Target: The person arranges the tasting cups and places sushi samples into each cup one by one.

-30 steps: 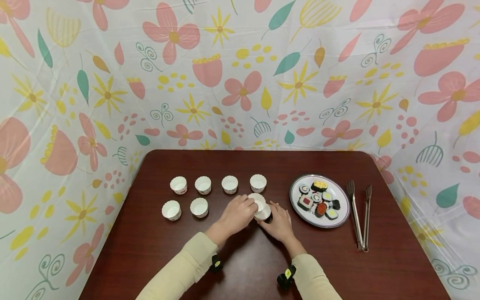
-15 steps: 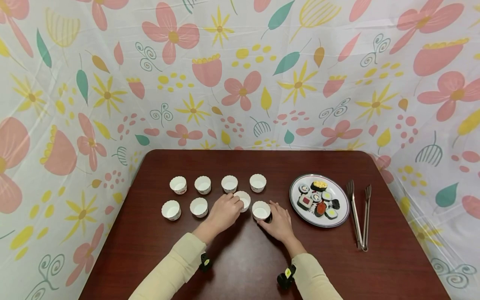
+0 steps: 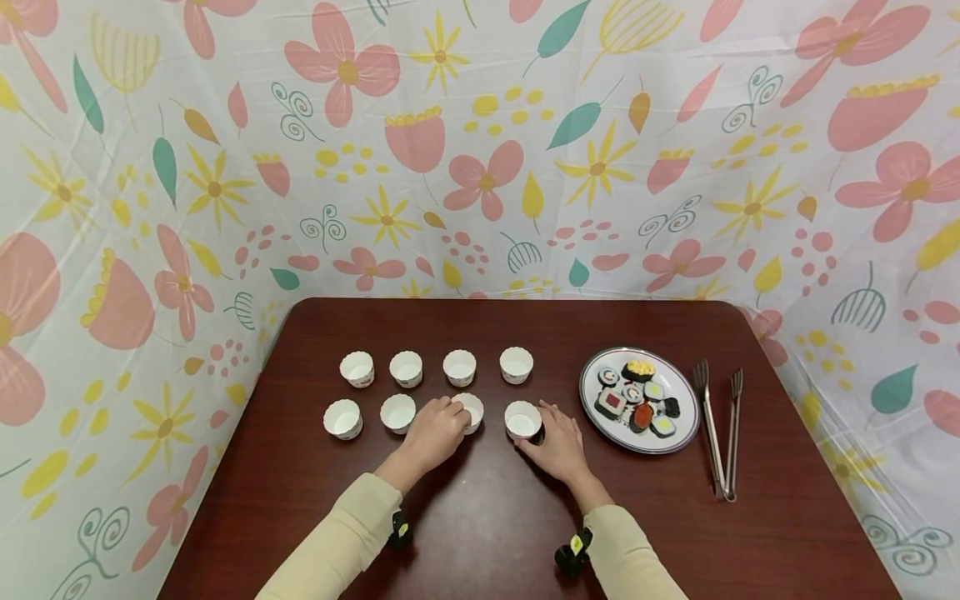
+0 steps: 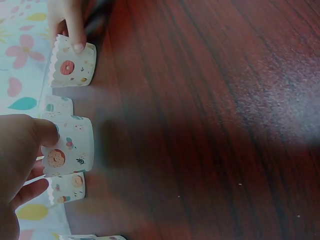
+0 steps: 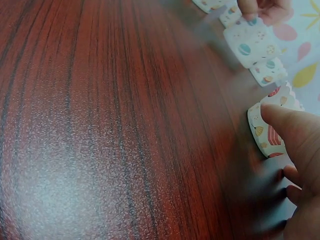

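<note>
My left hand (image 3: 435, 433) pinches the rim of a white paper baking cup (image 3: 472, 412) with a scalloped edge, in the front row. In the left wrist view this printed cup (image 4: 75, 147) is upright, the thumb on its near side. My right hand (image 3: 557, 442) holds another baking cup (image 3: 522, 420) from its right side, at the right end of that row. The right wrist view shows the thumb against this cup's (image 5: 270, 125) printed wall. Both cups look bare inside in the head view.
Several more baking cups (image 3: 407, 369) stand in two rows on the brown table (image 3: 480, 533). To the right, a plate (image 3: 597, 427) carries several sushi pieces (image 3: 642, 417). Metal tongs (image 3: 723, 450) lie beyond it. A floral cloth (image 3: 480, 167) hangs behind the table.
My left hand has drawn its cup away from the one in my right hand and moved it left and a little nearer. The right hand has stayed in place.
</note>
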`<state>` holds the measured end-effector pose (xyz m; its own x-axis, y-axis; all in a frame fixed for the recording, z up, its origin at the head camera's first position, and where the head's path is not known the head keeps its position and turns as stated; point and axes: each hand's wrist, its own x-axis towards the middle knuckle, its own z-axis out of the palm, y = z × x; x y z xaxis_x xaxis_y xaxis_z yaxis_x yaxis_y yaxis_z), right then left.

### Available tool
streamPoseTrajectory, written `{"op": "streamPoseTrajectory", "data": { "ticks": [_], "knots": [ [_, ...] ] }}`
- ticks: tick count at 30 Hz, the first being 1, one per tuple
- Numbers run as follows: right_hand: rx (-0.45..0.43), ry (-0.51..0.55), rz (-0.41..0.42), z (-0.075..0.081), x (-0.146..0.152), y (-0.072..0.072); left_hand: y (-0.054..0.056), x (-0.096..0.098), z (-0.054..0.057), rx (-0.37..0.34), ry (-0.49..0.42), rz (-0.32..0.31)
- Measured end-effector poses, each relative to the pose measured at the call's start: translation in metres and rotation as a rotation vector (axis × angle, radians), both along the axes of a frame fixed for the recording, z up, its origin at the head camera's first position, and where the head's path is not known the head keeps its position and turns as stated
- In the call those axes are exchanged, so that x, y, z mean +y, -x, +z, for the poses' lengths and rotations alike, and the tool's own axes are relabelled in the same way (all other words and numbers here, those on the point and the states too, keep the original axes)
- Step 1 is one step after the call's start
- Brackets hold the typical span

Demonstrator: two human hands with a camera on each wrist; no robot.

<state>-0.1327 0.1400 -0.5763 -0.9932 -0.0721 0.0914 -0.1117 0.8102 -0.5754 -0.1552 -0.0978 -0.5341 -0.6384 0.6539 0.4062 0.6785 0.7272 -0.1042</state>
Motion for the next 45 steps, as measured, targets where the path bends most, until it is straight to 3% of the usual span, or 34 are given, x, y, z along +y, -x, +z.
{"op": "streamPoseTrajectory", "data": {
  "ticks": [23,38,45],
  "knots": [
    [-0.002,-0.008,-0.002,-0.0026,-0.0019,0.0007,-0.0024,-0.0043,-0.0101,0.008,0.009,0.013],
    [0.000,-0.014,-0.002,0.0005,-0.0030,-0.0011,-0.0046,-0.0034,-0.0080,-0.004,0.029,0.018],
    [0.013,-0.004,0.008,-0.0003,-0.0015,-0.0012,-0.0048,-0.0086,-0.0010,-0.016,0.001,0.017]
  ]
}}
